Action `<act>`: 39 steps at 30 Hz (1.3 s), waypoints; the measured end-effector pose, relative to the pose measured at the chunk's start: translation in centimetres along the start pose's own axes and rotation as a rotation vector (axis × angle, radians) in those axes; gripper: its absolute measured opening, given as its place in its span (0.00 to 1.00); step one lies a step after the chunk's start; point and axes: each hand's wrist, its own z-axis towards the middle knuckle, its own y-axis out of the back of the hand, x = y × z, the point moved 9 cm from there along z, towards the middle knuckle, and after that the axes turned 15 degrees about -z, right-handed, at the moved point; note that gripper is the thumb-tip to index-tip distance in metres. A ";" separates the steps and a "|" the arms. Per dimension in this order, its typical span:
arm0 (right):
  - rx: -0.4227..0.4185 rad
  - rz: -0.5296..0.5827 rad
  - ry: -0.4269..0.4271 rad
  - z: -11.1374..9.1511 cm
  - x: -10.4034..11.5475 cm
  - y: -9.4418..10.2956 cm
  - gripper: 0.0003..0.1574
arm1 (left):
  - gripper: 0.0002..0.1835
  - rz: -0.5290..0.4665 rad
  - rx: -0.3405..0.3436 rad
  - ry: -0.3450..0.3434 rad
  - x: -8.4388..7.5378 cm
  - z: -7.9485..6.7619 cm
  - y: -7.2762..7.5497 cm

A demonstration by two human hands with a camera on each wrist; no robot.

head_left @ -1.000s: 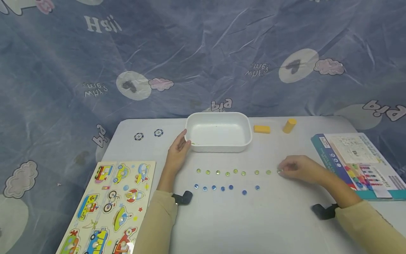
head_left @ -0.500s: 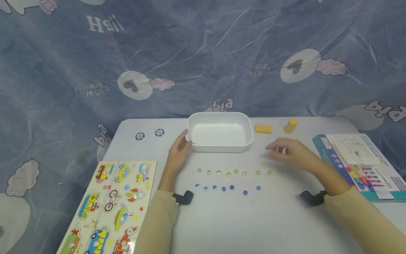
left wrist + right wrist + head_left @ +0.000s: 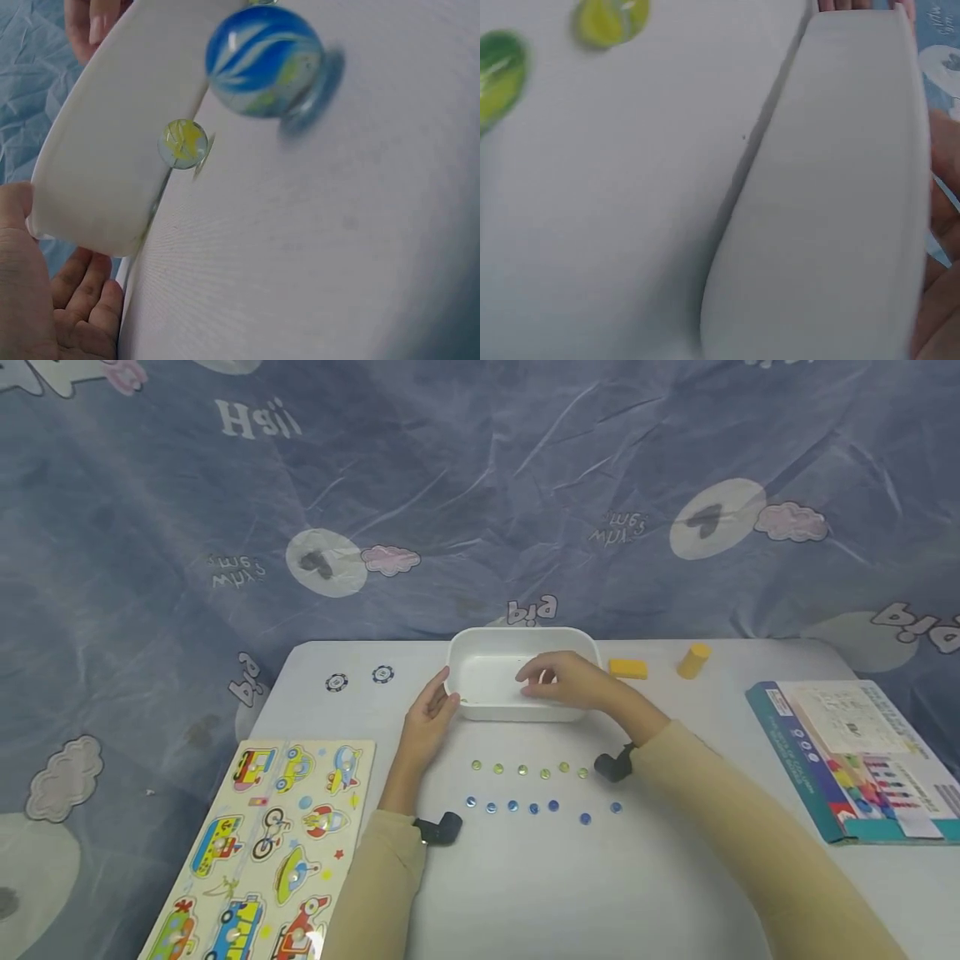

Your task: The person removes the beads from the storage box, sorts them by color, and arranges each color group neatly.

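My left hand [image 3: 427, 727] grips the left front corner of a white tub [image 3: 525, 713], its thumb by the rim and fingers outside the wall. Above the tub's inside hovers my right hand [image 3: 566, 681], fingers loosely bent and nothing visible in them. A small greenish spot, perhaps a marble, shows in the tub's left front corner. In front of the tub lies a row of yellow-green glass marbles [image 3: 522, 769], its right end hidden by the right arm. Nearer still runs a row of blue marbles [image 3: 513, 806]. The left wrist view shows a yellow-swirled marble [image 3: 182, 143] and a blue one [image 3: 262, 61].
A yellow block [image 3: 627, 669] and a yellow cylinder [image 3: 693, 661] stand right of the tub. Two poker chips [image 3: 382, 674] lie to its left. A wooden vehicle puzzle [image 3: 258, 852] covers the left side; a flat box [image 3: 862, 760] lies on the right.
My right hand has let go of a clear marble at the row's right end, then risen and moved left over the tub. The left hand keeps its grip.
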 end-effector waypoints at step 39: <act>0.262 -0.155 -0.023 6.4 3.0 -5.1 0.04 | 0.26 0.018 -0.003 0.001 -0.3 -0.3 0.1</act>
